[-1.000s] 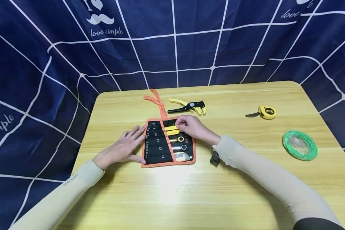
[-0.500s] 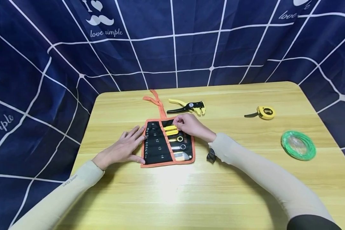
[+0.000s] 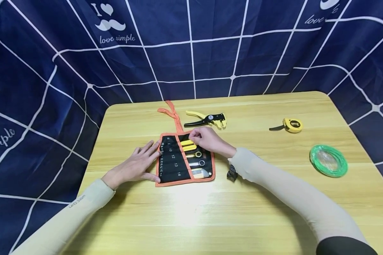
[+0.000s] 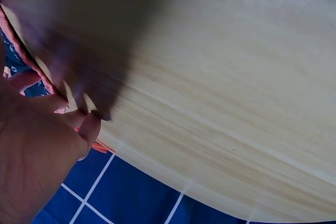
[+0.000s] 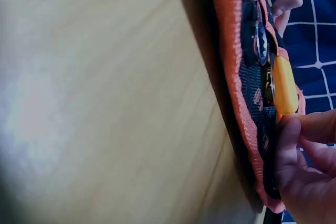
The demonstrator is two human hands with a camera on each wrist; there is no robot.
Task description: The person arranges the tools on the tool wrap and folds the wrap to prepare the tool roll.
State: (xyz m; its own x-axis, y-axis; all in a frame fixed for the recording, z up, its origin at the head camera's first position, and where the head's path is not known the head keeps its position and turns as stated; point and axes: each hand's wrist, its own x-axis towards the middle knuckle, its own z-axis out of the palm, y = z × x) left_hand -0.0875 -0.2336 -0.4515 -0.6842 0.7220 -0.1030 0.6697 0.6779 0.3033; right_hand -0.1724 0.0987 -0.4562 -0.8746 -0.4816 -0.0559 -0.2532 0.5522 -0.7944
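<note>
A black tool pouch (image 3: 173, 159) with orange edging lies flat on the table, printed with size numbers on its left part. My left hand (image 3: 138, 164) is spread, its fingertips and thumb resting on the pouch's left edge. At the upper pockets, my right hand (image 3: 207, 139) pinches the end of a yellow-handled tool (image 5: 285, 85) between thumb and finger; its lower part is hidden in the pocket. A second yellow handle (image 3: 190, 147) sits just below. Farther down the row are two ring spanners, the upper spanner (image 3: 198, 154) and lower spanner (image 3: 201, 163), and a broad, pale-ended tool (image 3: 200, 173).
Behind the pouch lie its orange ties (image 3: 175, 117) and yellow-and-black wire strippers (image 3: 207, 119). To the right are a yellow tape measure (image 3: 292, 125) and a coil of green wire (image 3: 340, 166). A blue gridded curtain (image 3: 210, 60) borders the wooden table (image 3: 185, 226).
The head view has shifted slightly, moving everything a little left in it. My right hand stays at the same yellow handle and my left hand stays on the pouch edge.
</note>
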